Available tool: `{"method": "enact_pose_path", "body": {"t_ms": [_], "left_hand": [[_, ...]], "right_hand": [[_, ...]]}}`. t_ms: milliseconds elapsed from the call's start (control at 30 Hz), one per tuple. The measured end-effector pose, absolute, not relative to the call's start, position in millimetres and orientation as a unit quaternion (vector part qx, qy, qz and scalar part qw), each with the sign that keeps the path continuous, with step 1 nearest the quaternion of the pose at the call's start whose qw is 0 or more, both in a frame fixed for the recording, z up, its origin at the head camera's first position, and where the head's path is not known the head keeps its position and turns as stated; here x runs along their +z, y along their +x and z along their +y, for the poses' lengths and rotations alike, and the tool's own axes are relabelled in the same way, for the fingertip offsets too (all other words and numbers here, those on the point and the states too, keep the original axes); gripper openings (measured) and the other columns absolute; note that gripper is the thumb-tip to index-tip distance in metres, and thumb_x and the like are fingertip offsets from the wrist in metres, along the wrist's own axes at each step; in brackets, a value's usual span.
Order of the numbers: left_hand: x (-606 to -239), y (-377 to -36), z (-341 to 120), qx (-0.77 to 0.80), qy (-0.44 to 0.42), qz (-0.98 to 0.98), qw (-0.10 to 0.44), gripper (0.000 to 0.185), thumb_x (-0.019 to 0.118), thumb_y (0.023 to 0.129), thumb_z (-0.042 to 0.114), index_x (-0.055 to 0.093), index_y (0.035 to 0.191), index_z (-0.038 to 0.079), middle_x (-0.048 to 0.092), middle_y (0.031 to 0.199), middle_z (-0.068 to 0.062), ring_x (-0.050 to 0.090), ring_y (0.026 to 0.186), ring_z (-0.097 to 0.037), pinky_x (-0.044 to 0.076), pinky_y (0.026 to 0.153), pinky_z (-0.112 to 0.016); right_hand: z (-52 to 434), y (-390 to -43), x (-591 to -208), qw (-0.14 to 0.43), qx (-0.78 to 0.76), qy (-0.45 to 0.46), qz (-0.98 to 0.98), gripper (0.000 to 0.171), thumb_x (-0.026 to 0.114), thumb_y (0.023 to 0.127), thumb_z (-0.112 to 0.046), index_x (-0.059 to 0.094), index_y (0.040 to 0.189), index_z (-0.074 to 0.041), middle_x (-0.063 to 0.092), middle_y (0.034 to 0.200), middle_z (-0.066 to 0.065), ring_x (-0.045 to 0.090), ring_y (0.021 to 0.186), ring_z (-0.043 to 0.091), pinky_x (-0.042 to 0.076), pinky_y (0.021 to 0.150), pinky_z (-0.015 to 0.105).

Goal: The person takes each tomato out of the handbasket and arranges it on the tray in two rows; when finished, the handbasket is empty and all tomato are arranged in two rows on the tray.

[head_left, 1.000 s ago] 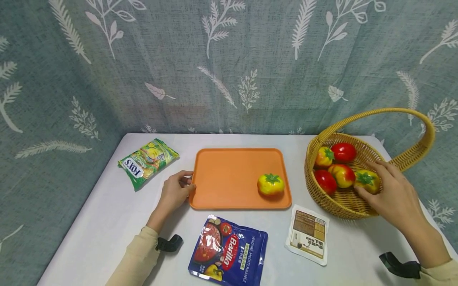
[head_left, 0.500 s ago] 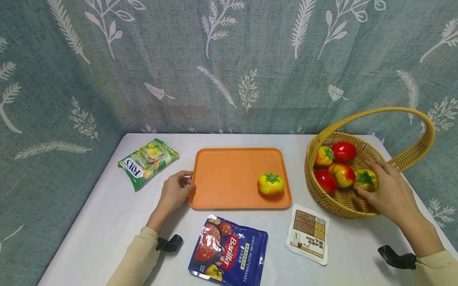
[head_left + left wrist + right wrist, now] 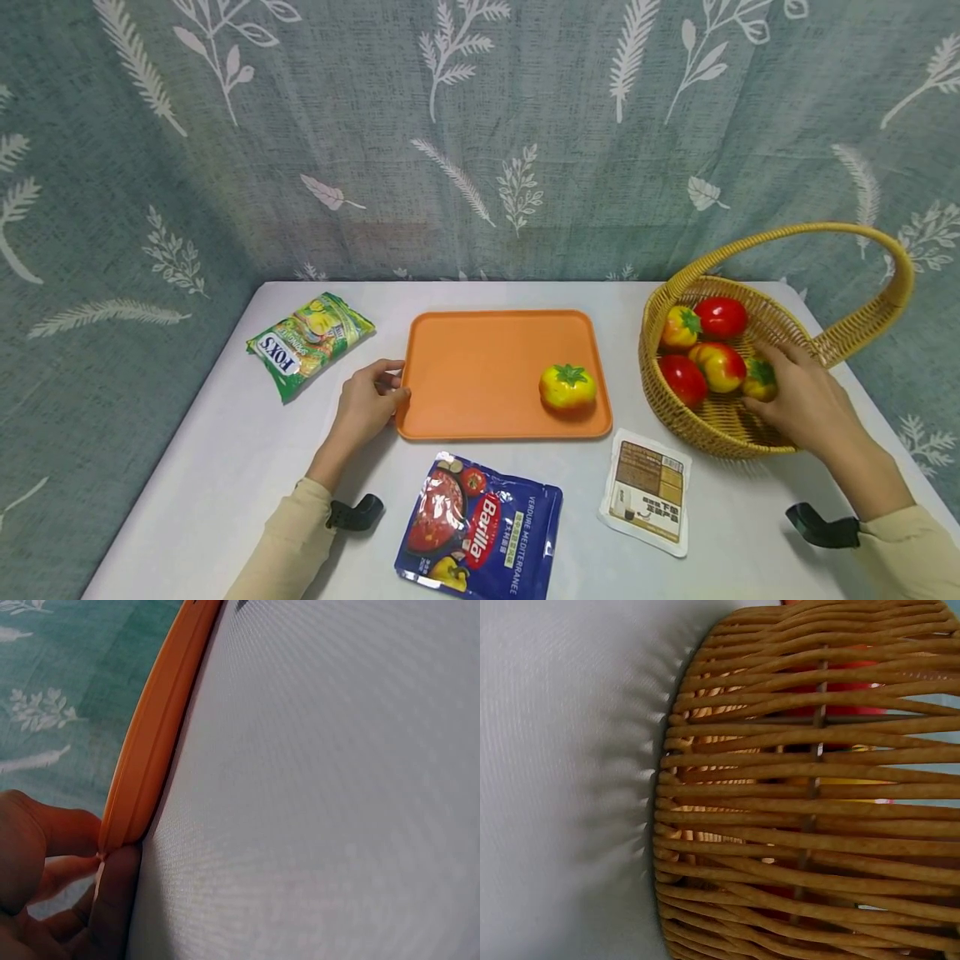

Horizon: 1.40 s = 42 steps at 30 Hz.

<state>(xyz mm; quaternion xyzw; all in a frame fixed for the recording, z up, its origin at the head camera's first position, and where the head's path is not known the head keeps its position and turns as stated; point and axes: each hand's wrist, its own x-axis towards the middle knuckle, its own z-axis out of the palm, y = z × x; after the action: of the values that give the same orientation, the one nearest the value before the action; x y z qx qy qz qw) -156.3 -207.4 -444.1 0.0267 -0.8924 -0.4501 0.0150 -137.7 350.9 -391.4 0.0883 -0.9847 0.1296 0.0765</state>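
Observation:
My left hand [image 3: 366,402] pinches the left rim of an orange tray [image 3: 472,367] between thumb and fingers. The left wrist view shows the thumb over the edge of the tray [image 3: 146,742] and a finger below it. On the tray's right side sits a yellow persimmon [image 3: 567,388] with a green leafy top. My right hand [image 3: 813,408] reaches into a wicker basket [image 3: 675,429], its fingers and thumb around another yellow persimmon [image 3: 759,382], which they partly hide. In the right wrist view the woven wall of the basket [image 3: 810,787] blocks the hand from sight.
Beside the held persimmon, the basket contains red tomatoes [image 3: 722,317] and red-yellow fruits [image 3: 717,367]; its tall handle [image 3: 795,229] arches over. A green Fox's bag [image 3: 311,343] lies back left, a blue Barilla pouch [image 3: 480,529] in front, a white-brown packet [image 3: 647,492] near the basket.
My right hand has shifted slightly left inside the basket and closed further over the persimmon, covering more of it. The left hand and tray stay put.

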Motion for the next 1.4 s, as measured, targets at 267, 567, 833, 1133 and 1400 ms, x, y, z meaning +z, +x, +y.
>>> {"method": "enact_pose_path", "body": {"t_ms": [267, 567, 833, 1133, 1400], "left_hand": [[-444.3, -155.7, -206.3, -0.440, 0.016, -0.898, 0.027, 0.042, 0.073, 0.084, 0.001, 0.066, 0.125, 0.001, 0.065, 0.093, -0.010, 0.060, 0.075, -0.020, 0.052, 0.052, -0.027], [-442.6, -155.0, -205.9, -0.433, 0.013, -0.901, 0.029, 0.041, 0.074, 0.084, 0.002, 0.066, 0.124, 0.001, 0.066, 0.093, -0.010, 0.060, 0.077, -0.021, 0.051, 0.054, -0.027], [-442.3, -154.7, -205.8, -0.439, 0.011, -0.898, 0.030, 0.041, 0.073, 0.084, 0.002, 0.066, 0.124, 0.000, 0.066, 0.092, -0.010, 0.061, 0.078, -0.021, 0.052, 0.054, -0.027], [-442.2, -154.2, -206.2, -0.445, 0.020, -0.895, 0.025, 0.041, 0.072, 0.084, 0.002, 0.066, 0.125, 0.001, 0.066, 0.093, -0.010, 0.061, 0.077, -0.021, 0.053, 0.053, -0.028], [-443.0, -154.8, -206.2, -0.452, 0.023, -0.891, 0.023, 0.041, 0.072, 0.084, 0.001, 0.066, 0.125, 0.001, 0.065, 0.093, -0.011, 0.062, 0.076, -0.021, 0.055, 0.051, -0.029]], "right_hand": [[353.1, -137.0, -391.4, 0.071, 0.113, 0.096, -0.986, 0.077, 0.088, 0.069, -0.011, 0.048, 0.129, 0.016, 0.048, 0.120, 0.042, 0.052, 0.097, 0.060, 0.045, 0.075, 0.071], [351.4, -131.6, -383.4, 0.094, 0.102, 0.088, -0.986, 0.074, 0.087, 0.071, -0.013, 0.050, 0.129, 0.014, 0.048, 0.120, 0.040, 0.053, 0.093, 0.058, 0.046, 0.070, 0.070], [348.3, -124.6, -375.9, 0.116, 0.102, 0.085, -0.984, 0.072, 0.086, 0.072, -0.013, 0.051, 0.129, 0.010, 0.048, 0.120, 0.038, 0.052, 0.094, 0.058, 0.044, 0.072, 0.070], [341.9, -117.2, -361.9, 0.121, 0.115, 0.082, -0.983, 0.075, 0.086, 0.073, -0.013, 0.050, 0.135, 0.008, 0.047, 0.126, 0.038, 0.048, 0.102, 0.059, 0.042, 0.075, 0.073], [328.9, -108.1, -349.6, 0.150, 0.121, 0.087, -0.977, 0.076, 0.088, 0.071, -0.013, 0.051, 0.135, 0.006, 0.048, 0.130, 0.036, 0.048, 0.105, 0.058, 0.041, 0.077, 0.071]]}}
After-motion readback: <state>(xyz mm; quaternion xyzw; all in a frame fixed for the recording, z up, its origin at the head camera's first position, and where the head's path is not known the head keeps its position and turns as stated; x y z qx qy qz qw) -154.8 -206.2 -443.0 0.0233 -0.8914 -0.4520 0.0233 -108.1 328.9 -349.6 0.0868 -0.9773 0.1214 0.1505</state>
